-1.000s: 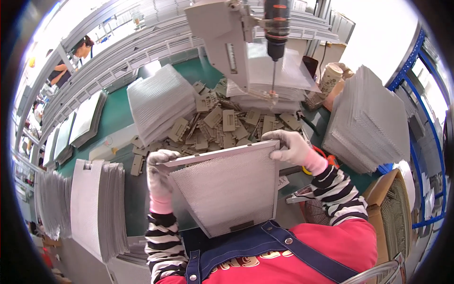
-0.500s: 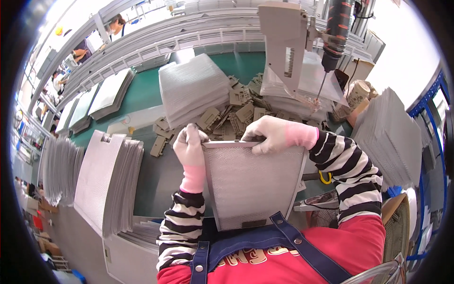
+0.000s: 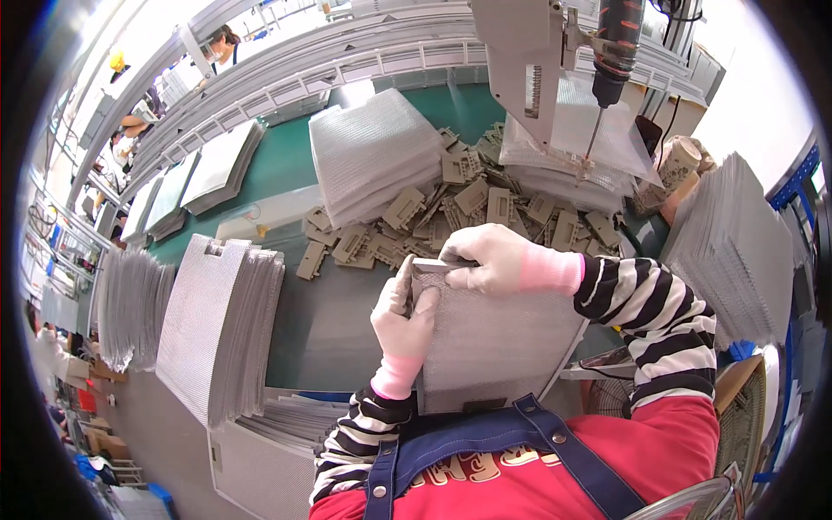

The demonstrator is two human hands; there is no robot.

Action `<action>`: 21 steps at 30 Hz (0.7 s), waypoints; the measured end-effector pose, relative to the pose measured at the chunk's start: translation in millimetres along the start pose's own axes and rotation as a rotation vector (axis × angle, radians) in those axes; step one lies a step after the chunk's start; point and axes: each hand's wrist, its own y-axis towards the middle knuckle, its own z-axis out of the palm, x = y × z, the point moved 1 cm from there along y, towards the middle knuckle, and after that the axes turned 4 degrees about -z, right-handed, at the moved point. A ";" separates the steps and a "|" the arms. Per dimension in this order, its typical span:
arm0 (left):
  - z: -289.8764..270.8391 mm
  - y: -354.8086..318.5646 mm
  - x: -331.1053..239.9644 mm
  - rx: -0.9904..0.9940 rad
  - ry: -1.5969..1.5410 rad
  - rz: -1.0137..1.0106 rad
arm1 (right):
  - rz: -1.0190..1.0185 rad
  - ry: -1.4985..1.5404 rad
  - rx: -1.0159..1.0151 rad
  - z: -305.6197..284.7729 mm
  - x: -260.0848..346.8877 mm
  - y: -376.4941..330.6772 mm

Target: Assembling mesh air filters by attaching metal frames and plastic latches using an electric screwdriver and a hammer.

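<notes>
A flat grey mesh filter panel (image 3: 498,351) with a thin metal frame stands tilted in front of my body, its lower edge near my apron. My left hand (image 3: 404,322), in a white glove with a pink cuff, is closed round its upper left corner, thumb against the mesh. My right hand (image 3: 492,256), gloved alike, pinches the upper edge strip a little right of that corner. Whether a small part lies between the right fingers is hidden. Just beyond both hands is a loose heap of beige plastic clip-like parts (image 3: 472,198).
Stacked translucent sheets (image 3: 373,147) stand behind the heap. A power screwdriver (image 3: 617,56) hangs from a stand at the upper right. Upright mesh panels (image 3: 201,325) line the left side, and another tall stack (image 3: 726,251) leans at the right. People are farther off at the upper left.
My left hand has gone from above the upper left corner to gripping round it, with the thumb on the mesh. The right hand is now closer to that corner. The panel sits slightly farther right.
</notes>
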 end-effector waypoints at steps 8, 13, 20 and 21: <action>-9.8 4.2 -2.1 0.123 -0.459 -0.163 | -0.041 0.063 0.151 -1.9 11.6 8.6; -10.8 26.1 -1.0 0.332 -0.110 0.144 | 0.105 0.196 0.316 2.0 3.4 6.3; -8.8 20.9 13.0 0.573 -0.324 -0.062 | 0.249 0.060 0.466 18.5 9.2 -15.1; -8.3 19.5 15.1 0.623 -0.451 -0.062 | 0.235 0.032 0.423 19.2 13.2 -19.6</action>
